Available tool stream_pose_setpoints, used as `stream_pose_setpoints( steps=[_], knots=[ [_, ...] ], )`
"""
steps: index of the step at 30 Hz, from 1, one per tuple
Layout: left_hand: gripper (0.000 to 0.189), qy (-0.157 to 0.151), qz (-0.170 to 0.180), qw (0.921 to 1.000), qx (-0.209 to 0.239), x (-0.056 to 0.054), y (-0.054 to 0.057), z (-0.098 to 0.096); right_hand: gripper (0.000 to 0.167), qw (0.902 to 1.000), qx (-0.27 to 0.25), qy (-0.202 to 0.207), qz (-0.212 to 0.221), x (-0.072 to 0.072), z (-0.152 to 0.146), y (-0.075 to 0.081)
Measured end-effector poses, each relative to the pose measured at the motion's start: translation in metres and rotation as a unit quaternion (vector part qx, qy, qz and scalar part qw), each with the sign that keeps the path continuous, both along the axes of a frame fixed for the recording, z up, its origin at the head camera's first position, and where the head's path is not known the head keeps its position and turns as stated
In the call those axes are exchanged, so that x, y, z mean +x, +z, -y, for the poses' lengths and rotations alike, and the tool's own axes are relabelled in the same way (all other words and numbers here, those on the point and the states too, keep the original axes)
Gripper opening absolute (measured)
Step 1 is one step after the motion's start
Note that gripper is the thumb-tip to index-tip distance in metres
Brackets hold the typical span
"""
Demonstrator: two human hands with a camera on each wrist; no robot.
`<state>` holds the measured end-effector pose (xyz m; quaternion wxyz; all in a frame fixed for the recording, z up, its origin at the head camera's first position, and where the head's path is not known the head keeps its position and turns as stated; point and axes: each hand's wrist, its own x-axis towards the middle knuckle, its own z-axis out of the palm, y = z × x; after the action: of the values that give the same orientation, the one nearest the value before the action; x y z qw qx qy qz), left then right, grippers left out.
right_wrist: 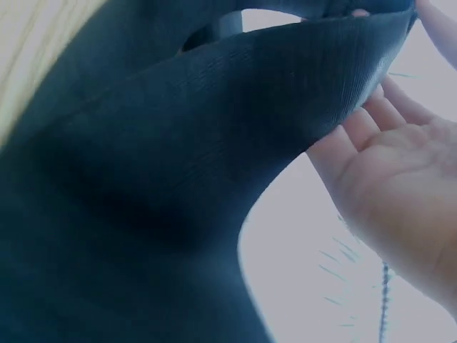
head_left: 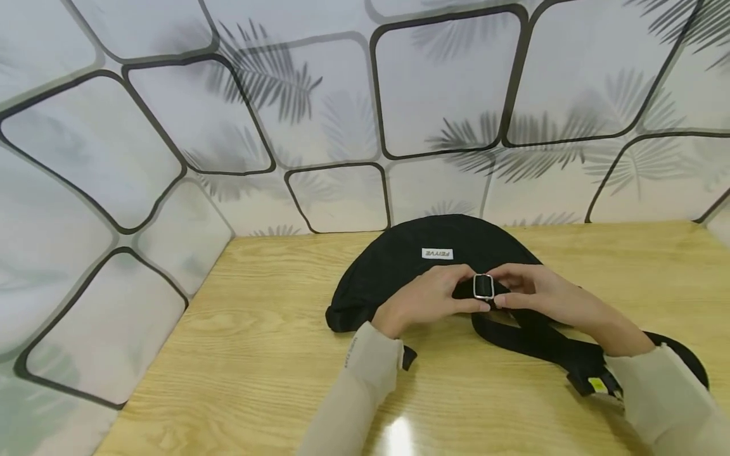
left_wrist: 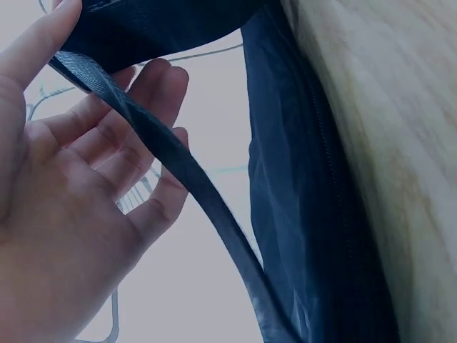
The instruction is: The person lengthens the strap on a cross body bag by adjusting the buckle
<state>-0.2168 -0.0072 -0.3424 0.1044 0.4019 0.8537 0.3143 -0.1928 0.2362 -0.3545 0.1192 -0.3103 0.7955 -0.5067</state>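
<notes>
A black waist bag (head_left: 393, 269) with a small white label (head_left: 437, 254) lies on the table near the wall. In front of it, both hands hold its black strap at a silver metal slider buckle (head_left: 483, 287). My left hand (head_left: 430, 294) pinches the strap just left of the buckle; the left wrist view shows a narrow strap (left_wrist: 178, 161) running down from thumb and fingers. On the buckle's right side my right hand (head_left: 550, 297) pinches the strap between thumb and fingers. In the right wrist view the wide webbing (right_wrist: 214, 107) passes across the fingers.
The rest of the strap (head_left: 525, 339) loops right across the wooden table (head_left: 256, 354), under the right forearm. A black clip with a yellow-green tag (head_left: 597, 384) lies by the right sleeve. A short black strap end (head_left: 409, 358) shows beside the left cuff. Patterned wall covering (head_left: 325, 95) borders the table.
</notes>
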Motion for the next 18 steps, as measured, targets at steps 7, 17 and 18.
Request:
stream_pose_setpoints(
  steps=[7,17,18],
  knots=[
    [0.041,-0.004,0.015,0.9992,0.036,-0.001,-0.001,0.001,0.022,0.9933,-0.078,-0.002,0.086,-0.007,-0.012,-0.008],
    [0.052,-0.008,0.042,0.9946,0.095,-0.003,0.001,0.005,0.028,0.9817,-0.157,0.038,0.101,-0.007,-0.007,-0.006],
    [0.051,-0.009,0.039,0.9945,0.097,-0.003,0.001,0.004,0.028,0.9805,-0.163,0.039,0.103,-0.007,-0.006,-0.006]
  ],
)
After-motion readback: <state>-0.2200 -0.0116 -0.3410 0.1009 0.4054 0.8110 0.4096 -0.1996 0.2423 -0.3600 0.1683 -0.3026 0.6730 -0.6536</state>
